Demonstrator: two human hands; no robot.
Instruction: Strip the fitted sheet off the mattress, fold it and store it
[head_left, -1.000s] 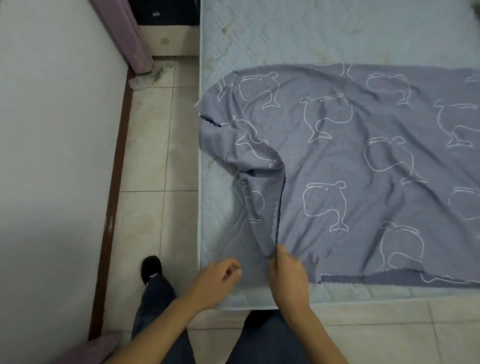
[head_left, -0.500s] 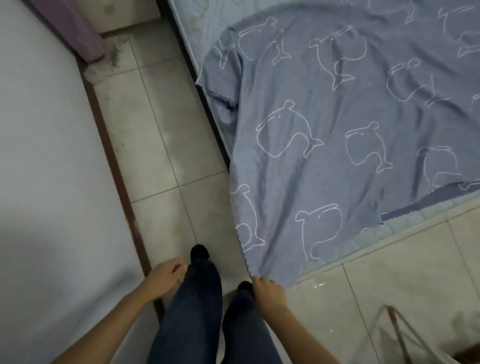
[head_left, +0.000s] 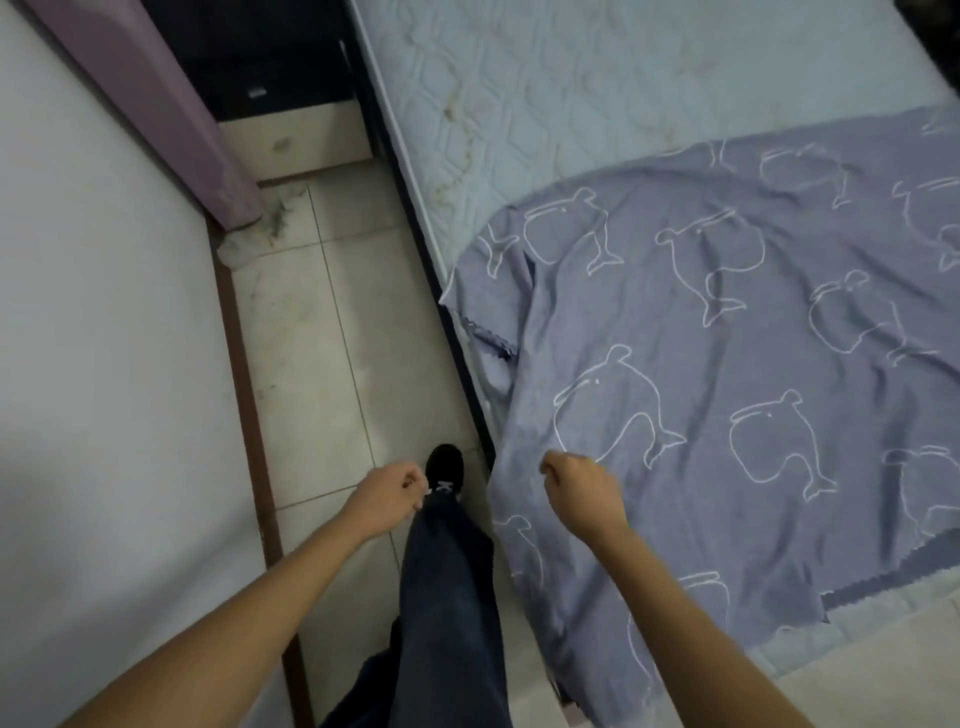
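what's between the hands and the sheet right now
Nothing visible. The right hand hangs directly over the grey-blue whale-print fitted sheet draped off the mattress corner. The left hand is over the tiled floor, beside the trouser leg.

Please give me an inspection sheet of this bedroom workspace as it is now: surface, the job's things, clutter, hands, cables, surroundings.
Surface: quilted mattress, bare at its far part, with yellowish stains.
Job's things: whale-print sheet lies loose over the near part of the mattress; its near corner hangs over the mattress corner toward the floor.
Clutter: dusty debris on the tiles by the wall corner.
Hands: left hand loosely curled, holds nothing, over the floor; right hand curled in front of the sheet, cannot tell if it grips.
Cables: nothing seen.
Surroundings: white wall on the left, tiled floor, purple curtain, black shoe.
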